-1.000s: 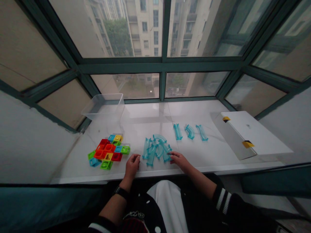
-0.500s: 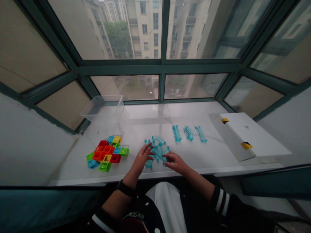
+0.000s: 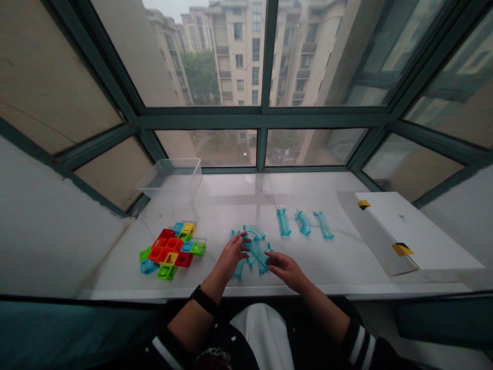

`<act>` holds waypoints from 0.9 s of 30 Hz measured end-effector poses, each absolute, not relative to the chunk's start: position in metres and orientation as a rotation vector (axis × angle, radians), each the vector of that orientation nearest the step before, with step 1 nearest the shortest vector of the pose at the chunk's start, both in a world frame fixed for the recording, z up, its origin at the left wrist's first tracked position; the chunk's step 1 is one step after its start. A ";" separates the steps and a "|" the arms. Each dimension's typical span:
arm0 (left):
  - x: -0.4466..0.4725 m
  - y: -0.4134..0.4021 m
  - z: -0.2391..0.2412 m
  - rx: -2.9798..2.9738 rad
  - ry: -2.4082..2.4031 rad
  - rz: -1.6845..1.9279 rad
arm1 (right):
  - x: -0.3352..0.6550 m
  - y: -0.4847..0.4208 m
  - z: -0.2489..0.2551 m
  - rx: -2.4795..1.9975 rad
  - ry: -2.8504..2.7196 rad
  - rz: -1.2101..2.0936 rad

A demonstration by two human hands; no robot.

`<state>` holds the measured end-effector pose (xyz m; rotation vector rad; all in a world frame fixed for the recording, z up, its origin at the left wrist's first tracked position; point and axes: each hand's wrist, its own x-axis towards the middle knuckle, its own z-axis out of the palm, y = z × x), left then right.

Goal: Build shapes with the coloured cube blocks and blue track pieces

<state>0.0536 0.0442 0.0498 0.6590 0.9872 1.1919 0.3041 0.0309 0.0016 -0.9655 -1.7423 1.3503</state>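
Translucent blue toy track pieces [image 3: 254, 252] lie in a loose pile on the white ledge, some straight and some curved. My left hand [image 3: 233, 253] is over the pile's left side, fingers stretched out and apart, with nothing visible in them. Those fingers hide part of the pile. At its right edge, my right hand [image 3: 287, 268] has its fingers loosely bent and spread, tips close to a track piece. Whether they touch it I cannot tell. Farther back sit a straight track piece [image 3: 284, 222], a curved track piece [image 3: 303, 223] and another straight track piece [image 3: 323, 225], in a row.
Colourful square blocks [image 3: 169, 253] form a flat cluster on the left. Behind them stands a clear plastic bin [image 3: 169, 180]. A white box [image 3: 416, 228] with yellow-and-black tabs rests on the right. Window frames [image 3: 262, 122] border the ledge [image 3: 234, 192] at the back.
A straight track piece between my hands now appears to lie in the pile. My right fingers have drawn slightly away and loosened. The whole view has shifted, with the ledge lower in the picture.
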 end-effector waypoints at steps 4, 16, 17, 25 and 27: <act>0.066 0.060 0.054 0.568 0.876 1.145 | 0.310 0.033 0.016 -0.914 -1.815 1.200; 0.129 0.090 0.040 0.627 0.914 1.175 | 0.346 0.059 0.039 -1.234 -1.753 0.732; 0.134 0.088 0.037 0.690 0.942 1.164 | 0.348 0.063 0.039 -1.258 -1.752 0.685; 0.162 0.079 0.027 1.101 0.936 1.069 | 0.364 0.098 0.036 -1.369 -1.797 0.470; 0.168 0.084 0.024 1.126 0.961 1.044 | 0.366 0.106 0.032 -1.396 -1.805 0.453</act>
